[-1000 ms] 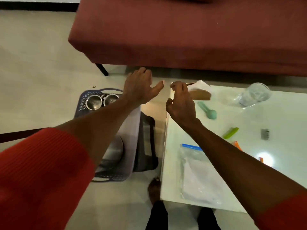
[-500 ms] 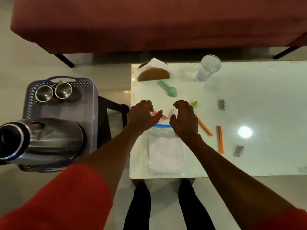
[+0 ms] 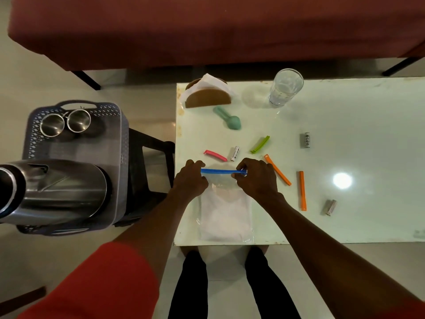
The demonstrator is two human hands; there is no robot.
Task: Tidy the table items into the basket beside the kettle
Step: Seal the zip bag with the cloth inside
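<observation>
A clear zip bag (image 3: 224,212) with a blue seal strip (image 3: 218,171) and something white inside lies at the near left of the white table (image 3: 345,125). My left hand (image 3: 189,180) pinches the left end of the strip and my right hand (image 3: 257,178) pinches its right end. A grey basket (image 3: 39,125) stands left of the table, holding a steel kettle (image 3: 57,187) and two steel cups (image 3: 65,123). Loose on the table lie a pink clip (image 3: 215,155), a green clip (image 3: 259,144), two orange clips (image 3: 277,169), a battery (image 3: 234,153) and a teal scoop (image 3: 228,118).
A napkin holder (image 3: 208,96) and a drinking glass (image 3: 285,87) stand at the table's far edge. Two more small batteries (image 3: 305,140) lie to the right. A dark stool (image 3: 147,162) sits between basket and table. A red sofa (image 3: 207,28) runs behind.
The view swung from the basket side to the table. Both hands came down from near the napkin holder to the zip bag and took hold of its blue strip.
</observation>
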